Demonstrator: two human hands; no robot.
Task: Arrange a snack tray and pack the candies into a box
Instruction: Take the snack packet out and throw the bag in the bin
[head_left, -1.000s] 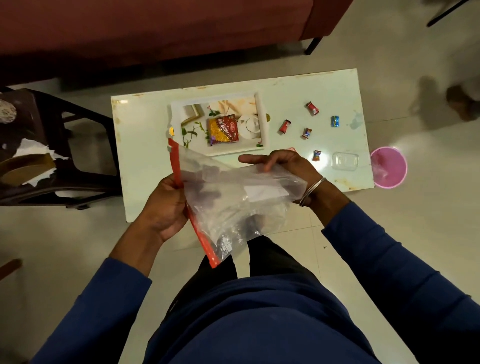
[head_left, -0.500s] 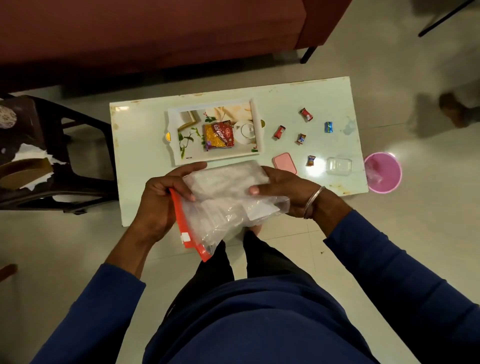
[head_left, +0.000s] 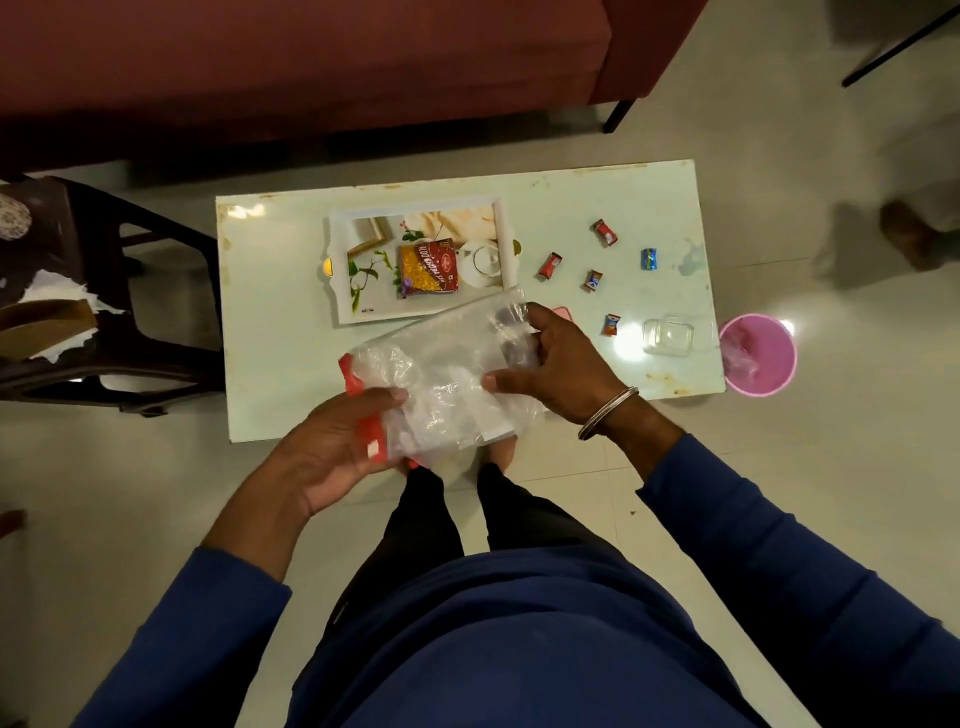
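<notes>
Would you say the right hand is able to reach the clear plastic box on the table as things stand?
Probably not yet: the right hand grips the plastic bag together with the left hand. The clear box itself lies unobstructed on the table, just beyond.

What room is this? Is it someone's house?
Probably a living room at home: a red sofa stands behind a low table on a tiled floor, and a dark chair sits beside it.

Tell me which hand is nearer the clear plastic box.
Right. The right hand grips the bag just left of the clear plastic box; the left hand holds the bag's red edge, far down-left.
</notes>
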